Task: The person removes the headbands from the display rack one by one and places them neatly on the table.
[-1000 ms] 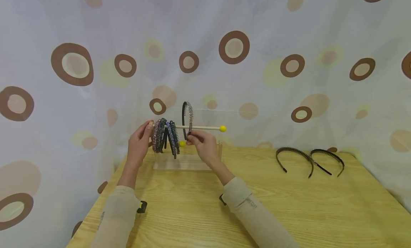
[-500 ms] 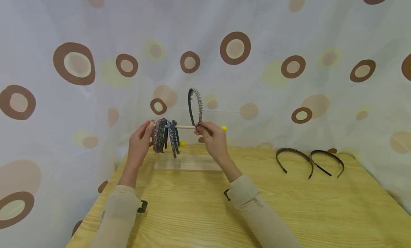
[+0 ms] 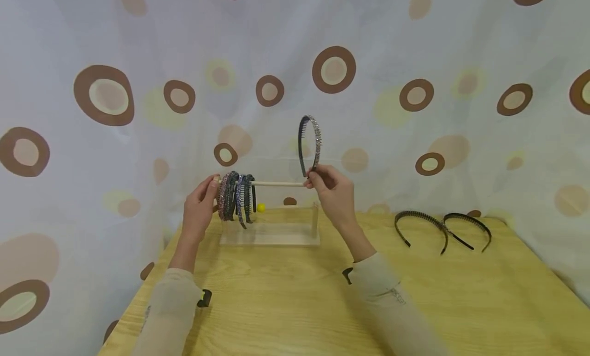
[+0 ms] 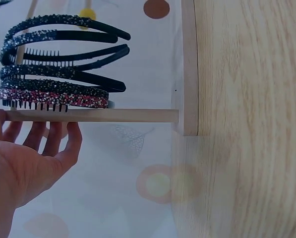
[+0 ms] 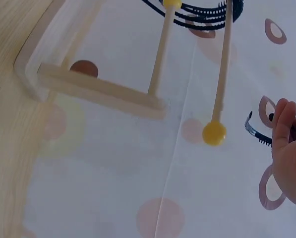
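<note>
My right hand (image 3: 338, 194) pinches one end of a sparkly silver-and-black toothed headband (image 3: 318, 141), held upright with its arch on top. In the right wrist view, this headband (image 5: 261, 136) is apart from the yellow ball (image 5: 214, 133) that tips the upper rod. My left hand (image 3: 197, 207) grips the upright (image 4: 93, 115) of a wooden stand (image 3: 269, 238) near its top. Beside it, several glittery headbands (image 3: 239, 197) hang from the left part of the upper rod (image 3: 278, 184). The left wrist view shows a red-and-black one (image 4: 53, 96) closest to the upright.
Two dark toothed headbands, one (image 3: 420, 216) overlapping the other (image 3: 472, 220), lie on the wooden table (image 3: 286, 299) at right. A shorter lower rod with a yellow ball (image 3: 261, 208) belongs to the stand. A spotted curtain (image 3: 369, 120) hangs behind.
My right hand has moved right and up along the rod, and the headband has come off past its end. The hanging headbands have swung a little. My left hand stays at the upright.
</note>
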`<state>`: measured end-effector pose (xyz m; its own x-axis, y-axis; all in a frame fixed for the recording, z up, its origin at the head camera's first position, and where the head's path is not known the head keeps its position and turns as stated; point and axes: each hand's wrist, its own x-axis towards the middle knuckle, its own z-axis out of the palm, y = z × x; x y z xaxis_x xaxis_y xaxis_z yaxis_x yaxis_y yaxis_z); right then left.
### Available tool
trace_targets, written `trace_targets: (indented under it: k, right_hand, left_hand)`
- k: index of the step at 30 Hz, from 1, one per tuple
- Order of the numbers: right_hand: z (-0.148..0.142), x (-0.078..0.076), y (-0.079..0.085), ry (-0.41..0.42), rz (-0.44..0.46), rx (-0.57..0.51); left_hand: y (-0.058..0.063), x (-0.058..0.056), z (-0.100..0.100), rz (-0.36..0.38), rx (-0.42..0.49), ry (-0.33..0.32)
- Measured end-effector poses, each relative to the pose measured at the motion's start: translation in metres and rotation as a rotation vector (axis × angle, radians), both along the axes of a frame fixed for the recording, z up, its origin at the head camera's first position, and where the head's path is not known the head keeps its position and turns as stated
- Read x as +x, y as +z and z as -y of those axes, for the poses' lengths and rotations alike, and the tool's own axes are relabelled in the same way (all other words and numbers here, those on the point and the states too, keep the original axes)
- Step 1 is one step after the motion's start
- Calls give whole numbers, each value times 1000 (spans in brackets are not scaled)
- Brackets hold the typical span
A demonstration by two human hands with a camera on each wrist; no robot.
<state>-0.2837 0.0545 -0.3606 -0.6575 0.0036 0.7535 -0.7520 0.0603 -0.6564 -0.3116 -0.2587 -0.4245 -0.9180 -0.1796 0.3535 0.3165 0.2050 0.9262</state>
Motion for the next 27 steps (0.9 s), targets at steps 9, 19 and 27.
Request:
trace_targets:
  k: [9,19,27]
  right_hand:
    - [-59,12,-8,-196,-4,92]
    - [-131,32,-23,-290,71,231]
    - [-211,41,-56,-239,366,259]
  left_hand:
    - [1,3,0,-19,-1,-6]
    - [6,8,1,17,-11,14]
    - [27,28,-12,26,-28,-6]
